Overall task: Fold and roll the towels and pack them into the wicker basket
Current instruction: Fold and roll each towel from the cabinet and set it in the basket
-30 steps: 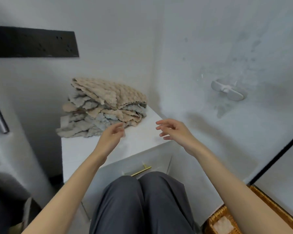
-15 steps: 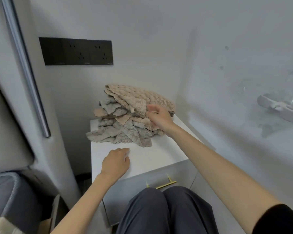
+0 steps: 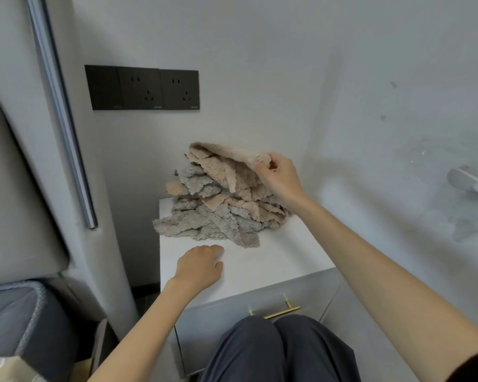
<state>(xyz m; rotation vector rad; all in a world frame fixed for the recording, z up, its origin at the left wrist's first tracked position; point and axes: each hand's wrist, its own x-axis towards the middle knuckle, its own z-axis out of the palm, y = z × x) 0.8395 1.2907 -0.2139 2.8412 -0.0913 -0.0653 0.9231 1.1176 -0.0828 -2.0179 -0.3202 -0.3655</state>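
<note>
A white bedside cabinet (image 3: 273,266) stands in the corner of pale walls, its top bare at the front; below its near edge show the person's knees in dark trousers (image 3: 282,351). At the back of the cabinet top, against the wall, lies a loose pile of towels (image 3: 218,219), grey and beige layers with scalloped edges, unfolded and crumpled; the lowest grey ones spill forward and to the left edge of the top. On the wall above and left of the pile sits a black socket panel (image 3: 141,88) of three plates. The top beige towel (image 3: 226,158) is raised at its right edge, arched over the pile, the rest of it draped on the layers beneath. The right hand (image 3: 280,176) pinches that raised edge between thumb and curled fingers. The left hand (image 3: 199,267) rests palm down on the bare cabinet top just in front of the pile, fingers loosely bent, grasping nothing. A brass drawer handle (image 3: 282,311) shows on the cabinet's front, just above the knees.
</note>
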